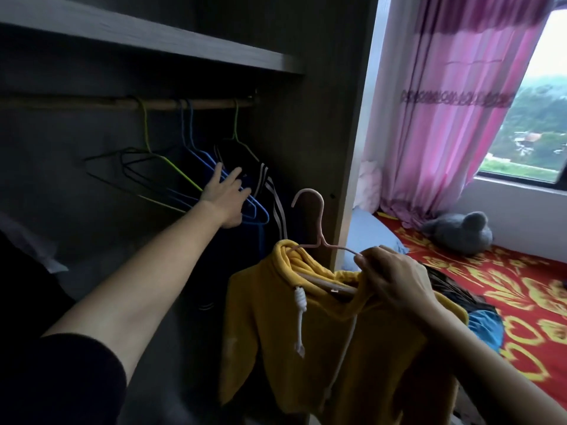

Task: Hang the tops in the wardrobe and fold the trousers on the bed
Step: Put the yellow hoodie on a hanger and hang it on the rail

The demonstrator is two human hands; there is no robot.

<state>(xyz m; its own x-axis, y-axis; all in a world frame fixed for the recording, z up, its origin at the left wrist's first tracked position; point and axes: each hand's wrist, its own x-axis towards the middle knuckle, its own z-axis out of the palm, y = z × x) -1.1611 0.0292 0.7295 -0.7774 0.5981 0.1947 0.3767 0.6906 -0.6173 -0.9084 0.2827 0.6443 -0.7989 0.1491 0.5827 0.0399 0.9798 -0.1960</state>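
Right hand (pixel 395 277): fingers curled round one arm of the pink hanger (pixel 321 231), gripping it together with the shoulder of the yellow hoodie (pixel 322 348). The hoodie hangs on this hanger in front of the open wardrobe (pixel 322 118), below the rail (pixel 208 103) and not yet hooked on it.

Left hand (pixel 225 199): fingers straight and spread, touching the blue wire hangers (pixel 260 214) beside a dark striped top (pixel 264 179).

Likely faults:
- The grip sits off-centre. The hanger may tilt during the lift and the hoodie may slide off the free arm.
- If the gap on the rail is too narrow, the hook may catch an empty wire hanger instead of the rail.
- A hard push may tangle the wire hangers or unseat one.

Further garments lie on the bed (pixel 506 286)
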